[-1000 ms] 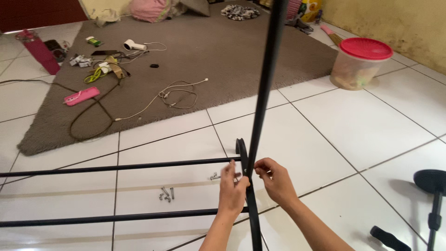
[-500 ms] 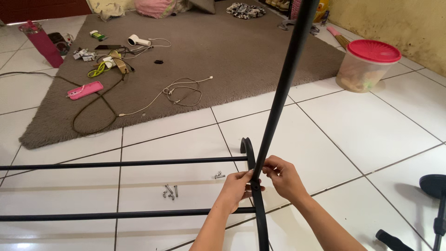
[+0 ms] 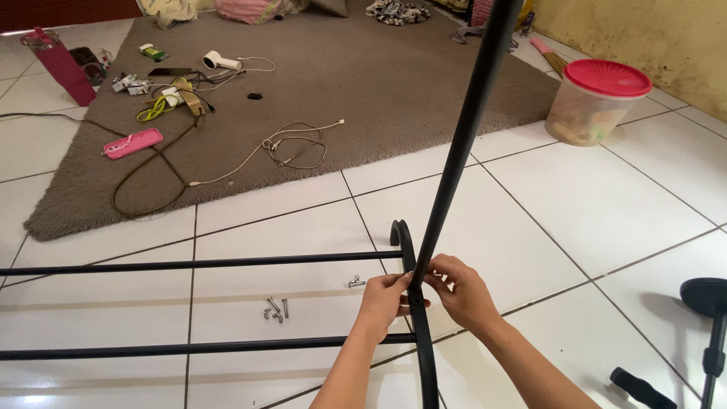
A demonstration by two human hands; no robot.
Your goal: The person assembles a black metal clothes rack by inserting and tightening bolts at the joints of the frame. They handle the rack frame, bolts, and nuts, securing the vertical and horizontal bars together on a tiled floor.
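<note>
A black metal rack frame lies on the white tile floor, with a curved end bar and two long horizontal rods. A black upright pole rises from the curved bar at a slant. My left hand pinches the joint where the pole meets the bar from the left. My right hand holds the same joint from the right, fingers closed around the pole's foot. Several loose screws and one bolt lie on the tiles just left of my hands.
A grey rug beyond holds cables, a pink phone, a hair dryer and small items. A clear tub with a red lid stands at right. A black stand and black handle sit at lower right.
The view has shifted slightly and the pole leans more to the right at its top. Both hands stay at the joint, now closed tighter together on it.
</note>
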